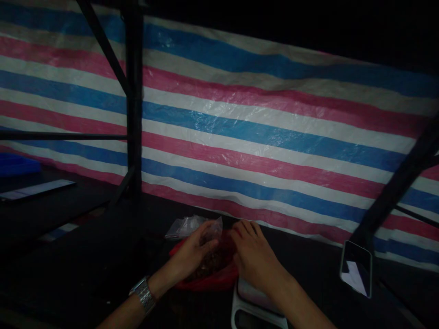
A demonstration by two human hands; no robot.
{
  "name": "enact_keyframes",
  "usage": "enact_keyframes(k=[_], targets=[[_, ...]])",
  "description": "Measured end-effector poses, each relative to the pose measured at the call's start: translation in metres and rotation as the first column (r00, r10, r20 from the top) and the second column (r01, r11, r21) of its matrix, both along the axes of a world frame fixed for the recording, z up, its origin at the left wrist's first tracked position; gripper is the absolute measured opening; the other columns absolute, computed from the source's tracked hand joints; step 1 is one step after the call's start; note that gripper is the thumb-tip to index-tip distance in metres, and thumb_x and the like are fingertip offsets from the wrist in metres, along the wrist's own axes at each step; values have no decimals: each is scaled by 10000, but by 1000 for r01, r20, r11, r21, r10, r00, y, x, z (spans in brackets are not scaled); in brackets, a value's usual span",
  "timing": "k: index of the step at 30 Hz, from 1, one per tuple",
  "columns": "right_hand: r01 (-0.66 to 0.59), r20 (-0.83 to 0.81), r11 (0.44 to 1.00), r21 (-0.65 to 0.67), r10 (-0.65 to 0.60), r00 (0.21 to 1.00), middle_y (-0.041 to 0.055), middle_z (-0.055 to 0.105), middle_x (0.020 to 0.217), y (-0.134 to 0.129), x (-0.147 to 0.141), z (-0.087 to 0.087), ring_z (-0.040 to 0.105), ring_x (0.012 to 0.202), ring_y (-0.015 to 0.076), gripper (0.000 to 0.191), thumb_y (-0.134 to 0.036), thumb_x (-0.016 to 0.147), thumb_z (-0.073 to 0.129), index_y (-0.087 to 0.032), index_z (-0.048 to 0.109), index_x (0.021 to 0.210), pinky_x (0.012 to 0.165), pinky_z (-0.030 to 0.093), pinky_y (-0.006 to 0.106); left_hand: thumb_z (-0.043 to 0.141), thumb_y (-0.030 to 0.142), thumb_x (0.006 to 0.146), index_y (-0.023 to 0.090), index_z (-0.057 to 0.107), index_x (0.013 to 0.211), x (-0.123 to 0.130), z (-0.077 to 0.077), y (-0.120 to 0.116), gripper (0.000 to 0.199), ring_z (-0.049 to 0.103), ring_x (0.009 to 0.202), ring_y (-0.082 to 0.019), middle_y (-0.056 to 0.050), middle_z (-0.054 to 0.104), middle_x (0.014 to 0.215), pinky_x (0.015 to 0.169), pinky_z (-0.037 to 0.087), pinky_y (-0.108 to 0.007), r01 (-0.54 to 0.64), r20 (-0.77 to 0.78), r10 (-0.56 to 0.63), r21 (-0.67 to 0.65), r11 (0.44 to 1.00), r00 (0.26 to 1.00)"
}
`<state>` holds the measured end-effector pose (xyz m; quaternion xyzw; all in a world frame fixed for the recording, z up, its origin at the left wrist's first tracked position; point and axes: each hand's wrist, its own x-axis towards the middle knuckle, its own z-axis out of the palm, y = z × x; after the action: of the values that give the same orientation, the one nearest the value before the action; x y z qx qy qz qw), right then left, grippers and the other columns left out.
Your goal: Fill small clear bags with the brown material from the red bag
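My left hand [192, 255], with a metal watch [144, 294] on its wrist, grips a small clear plastic bag [213, 228] with dark contents, held over a red plastic bag [209, 281]. My right hand [252, 253] lies palm down at the red bag's right side, fingers at the clear bag's edge. What the right fingers pinch is hidden. A white scale-like device [255, 306] sits under my right forearm.
More clear bags [183, 227] lie just behind the red one on the dark table [103, 256]. A phone [356, 268] leans at the right against a black frame post [394, 187]. A striped red, white and blue tarp [260, 137] backs the table. Another black post [133, 100] stands at left.
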<state>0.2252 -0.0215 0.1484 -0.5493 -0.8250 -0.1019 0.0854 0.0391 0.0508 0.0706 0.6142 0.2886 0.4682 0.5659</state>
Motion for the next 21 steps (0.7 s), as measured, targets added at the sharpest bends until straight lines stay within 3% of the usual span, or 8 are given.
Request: enact_keyframes(k=[2, 4, 6, 12, 21], targets=[[-16, -85, 996, 89, 23, 996, 180, 615, 1479, 1, -4, 3, 518, 1387, 342, 584, -51, 887, 556, -124, 590, 1465, 1218, 370, 552, 784, 441, 832, 257, 603, 1342, 1, -2, -1, 571, 651, 1358, -286, -97, 730, 1413, 1216, 429, -459, 19, 13, -19, 14, 1000, 1000], [-95, -117, 988, 124, 110, 987, 152, 620, 1479, 4, -9, 6, 523, 1381, 317, 596, -53, 916, 553, -167, 561, 1500, 1205, 384, 530, 775, 435, 835, 257, 622, 1308, 1, -3, -1, 529, 641, 1371, -282, -94, 718, 1433, 1221, 423, -450, 34, 26, -35, 33, 999, 999], [-162, -119, 978, 127, 178, 977, 119, 674, 1386, 8, -13, 8, 565, 1319, 293, 482, -74, 949, 567, -204, 640, 1407, 1170, 416, 499, 778, 405, 835, 259, 647, 1277, 1, -3, 0, 483, 641, 1369, -285, -89, 721, 1426, 1223, 418, -448, 44, 26, -45, 51, 998, 999], [-149, -118, 965, 215, 177, 977, 92, 735, 1165, 23, -18, 9, 632, 1152, 270, 205, -130, 1000, 621, -200, 756, 1137, 1044, 479, 450, 759, 367, 858, 254, 663, 1261, -2, 0, 4, 429, 664, 1333, -283, -90, 736, 1396, 1203, 435, -448, 56, 18, -57, 81, 995, 998], [-102, -157, 966, 237, 141, 977, 80, 752, 1109, 29, -22, 5, 660, 1091, 269, 176, -128, 999, 621, -199, 767, 1067, 1010, 481, 451, 763, 354, 846, 274, 626, 1341, -10, -11, 6, 519, 609, 1416, -284, -99, 686, 1478, 1217, 436, -448, 43, -5, -43, 103, 994, 999]])
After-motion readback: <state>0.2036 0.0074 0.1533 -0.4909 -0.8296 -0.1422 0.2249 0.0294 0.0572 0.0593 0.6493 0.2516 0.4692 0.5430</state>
